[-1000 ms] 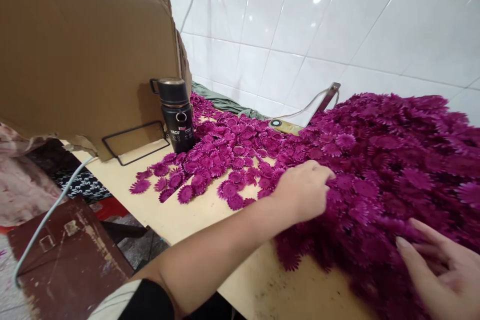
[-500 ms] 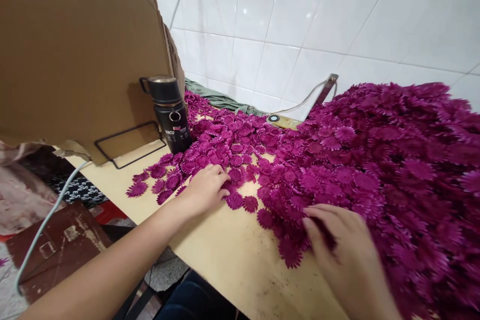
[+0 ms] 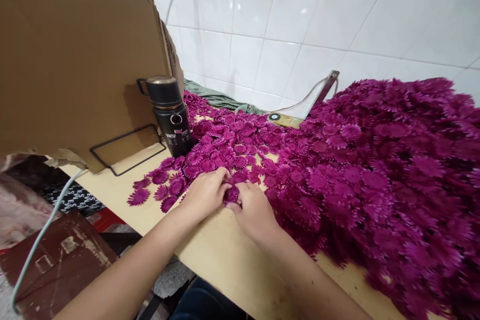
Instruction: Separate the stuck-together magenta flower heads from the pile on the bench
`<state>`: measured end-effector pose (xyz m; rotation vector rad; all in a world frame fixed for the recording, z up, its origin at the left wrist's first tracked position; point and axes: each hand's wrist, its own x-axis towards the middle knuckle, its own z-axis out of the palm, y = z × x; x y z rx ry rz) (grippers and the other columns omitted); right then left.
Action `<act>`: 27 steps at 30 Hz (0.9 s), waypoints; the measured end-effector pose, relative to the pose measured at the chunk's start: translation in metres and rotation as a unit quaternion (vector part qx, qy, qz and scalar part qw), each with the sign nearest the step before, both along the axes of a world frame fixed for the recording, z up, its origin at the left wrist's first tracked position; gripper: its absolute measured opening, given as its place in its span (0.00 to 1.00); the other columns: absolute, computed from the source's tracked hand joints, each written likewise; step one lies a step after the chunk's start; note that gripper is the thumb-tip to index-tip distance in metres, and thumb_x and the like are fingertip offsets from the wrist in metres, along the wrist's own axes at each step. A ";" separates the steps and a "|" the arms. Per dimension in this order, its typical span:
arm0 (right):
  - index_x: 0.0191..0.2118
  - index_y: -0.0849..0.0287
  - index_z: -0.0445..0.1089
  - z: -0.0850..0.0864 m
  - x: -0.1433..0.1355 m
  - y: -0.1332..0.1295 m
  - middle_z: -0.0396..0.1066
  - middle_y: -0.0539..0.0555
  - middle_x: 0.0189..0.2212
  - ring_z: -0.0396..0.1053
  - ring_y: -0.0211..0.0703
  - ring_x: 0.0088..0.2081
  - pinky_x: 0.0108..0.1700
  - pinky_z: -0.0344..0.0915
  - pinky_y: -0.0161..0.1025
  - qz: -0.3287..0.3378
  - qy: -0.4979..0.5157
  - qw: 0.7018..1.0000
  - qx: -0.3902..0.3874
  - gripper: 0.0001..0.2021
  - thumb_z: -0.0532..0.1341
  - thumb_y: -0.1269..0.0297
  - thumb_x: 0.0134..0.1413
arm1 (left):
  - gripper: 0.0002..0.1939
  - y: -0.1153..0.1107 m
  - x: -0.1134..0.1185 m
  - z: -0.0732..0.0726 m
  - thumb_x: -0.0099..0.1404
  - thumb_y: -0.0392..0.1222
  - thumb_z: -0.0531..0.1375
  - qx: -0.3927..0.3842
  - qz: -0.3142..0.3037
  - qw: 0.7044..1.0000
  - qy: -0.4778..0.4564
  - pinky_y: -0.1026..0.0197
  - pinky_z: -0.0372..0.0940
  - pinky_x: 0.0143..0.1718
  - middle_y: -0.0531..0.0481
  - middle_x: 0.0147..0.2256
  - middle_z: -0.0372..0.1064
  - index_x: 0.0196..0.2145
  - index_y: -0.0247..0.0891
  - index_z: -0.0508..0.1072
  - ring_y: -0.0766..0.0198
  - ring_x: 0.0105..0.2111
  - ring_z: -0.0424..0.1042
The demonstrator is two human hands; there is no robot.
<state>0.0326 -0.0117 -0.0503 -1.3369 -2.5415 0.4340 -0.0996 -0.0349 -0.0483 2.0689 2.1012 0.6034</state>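
Observation:
My left hand and my right hand meet at the front edge of the magenta artificial flowers. Between their curled fingers, a small magenta artificial flower is gripped from both sides just above the table. Part of it is covered by my fingertips. Behind my hands, many loose flower heads lie spread across the tabletop. To the right rises a tall heap of the same flowers, close to my right forearm.
A black vacuum flask stands at the left among the flowers. Beside it are a large cardboard sheet and a black wire frame. A metal bar sticks up at the back, near the white tiled wall.
My right hand has moved left, from the edge of the heap to beside my left hand. Both hands now close around one flower. The view has shifted slightly.

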 end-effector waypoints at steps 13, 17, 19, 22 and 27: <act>0.32 0.62 0.68 0.003 0.027 -0.013 0.65 0.60 0.34 0.60 0.51 0.39 0.42 0.58 0.46 0.026 -0.035 0.999 -0.023 0.05 0.57 0.73 0.46 | 0.13 0.001 0.005 0.006 0.65 0.41 0.45 -0.013 0.018 0.999 0.029 0.60 0.61 0.28 0.49 0.27 0.72 0.33 0.39 0.67 0.58 0.27 0.70; 0.29 0.60 0.64 0.000 0.032 -0.017 0.62 0.57 0.32 0.58 0.49 0.38 0.40 0.59 0.45 0.005 -0.002 1.000 0.004 0.04 0.58 0.74 0.43 | 0.12 0.005 0.004 0.002 0.61 0.37 0.49 0.055 0.028 0.998 0.017 0.55 0.63 0.41 0.43 0.40 0.70 0.42 0.36 0.67 0.55 0.41 0.68; 0.27 0.59 0.62 -0.001 0.039 -0.019 0.60 0.55 0.31 0.58 0.47 0.36 0.38 0.59 0.43 -0.005 0.038 0.999 0.024 0.06 0.56 0.77 0.42 | 0.16 0.007 0.002 0.000 0.60 0.35 0.51 0.093 0.035 0.995 0.017 0.53 0.60 0.47 0.40 0.46 0.65 0.46 0.33 0.65 0.53 0.47 0.64; 0.27 0.58 0.59 0.002 0.053 -0.021 0.59 0.53 0.30 0.59 0.42 0.32 0.35 0.59 0.40 -0.023 0.114 0.993 0.023 0.08 0.52 0.80 0.44 | 0.16 0.005 0.001 -0.001 0.59 0.34 0.50 0.126 0.016 0.992 -0.005 0.52 0.57 0.50 0.40 0.47 0.63 0.46 0.33 0.66 0.53 0.48 0.62; 0.26 0.58 0.60 0.015 0.080 -0.020 0.60 0.51 0.27 0.61 0.40 0.30 0.33 0.60 0.39 -0.053 0.195 0.979 -0.007 0.06 0.52 0.76 0.47 | 0.12 -0.009 0.030 0.007 0.61 0.40 0.50 0.078 -0.041 0.986 -0.140 0.55 0.62 0.42 0.47 0.37 0.70 0.37 0.38 0.71 0.58 0.38 0.67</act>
